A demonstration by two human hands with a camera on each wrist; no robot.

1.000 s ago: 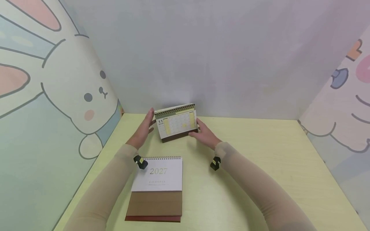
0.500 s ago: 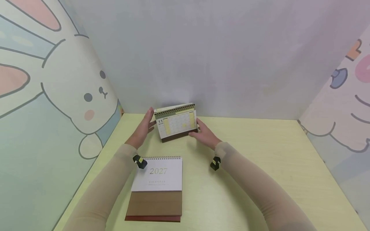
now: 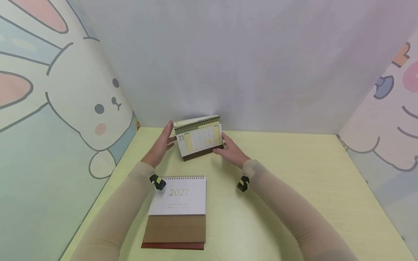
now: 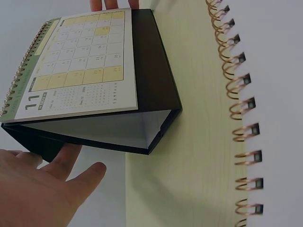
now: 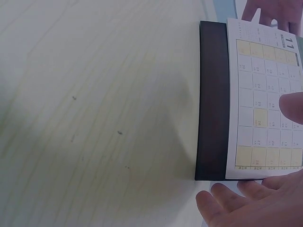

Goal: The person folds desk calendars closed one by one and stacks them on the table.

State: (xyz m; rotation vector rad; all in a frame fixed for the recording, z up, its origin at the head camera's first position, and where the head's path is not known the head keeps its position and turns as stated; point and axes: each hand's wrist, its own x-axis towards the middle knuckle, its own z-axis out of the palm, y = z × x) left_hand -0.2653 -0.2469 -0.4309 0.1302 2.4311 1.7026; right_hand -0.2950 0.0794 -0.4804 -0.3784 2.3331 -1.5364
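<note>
A tent-shaped desk calendar point(image 3: 203, 139) stands at the back of the table, close to the wall, turned slightly. Its front page shows the number 11, above a dark brown base strip point(image 5: 213, 101). My left hand point(image 3: 160, 145) is at its left end with extended fingers; in the left wrist view some fingers reach beside the open side point(image 4: 109, 130) of the stand. At the right end, my right hand point(image 3: 232, 152) has its fingers along the edge and its thumb point(image 5: 292, 108) in front of the page. Both hands have their fingers loosely extended.
A second calendar point(image 3: 179, 198), marked 2027, lies flat nearer to me, under the left wrist; its spiral binding point(image 4: 239, 132) fills the right of the left wrist view. The back wall point(image 3: 241, 72) rises behind the table point(image 3: 294, 188), with printed side walls left and right.
The standing calendar's top has shifted very slightly to the left and back, with my left hand moving a little along with it. My right hand stays in place.
</note>
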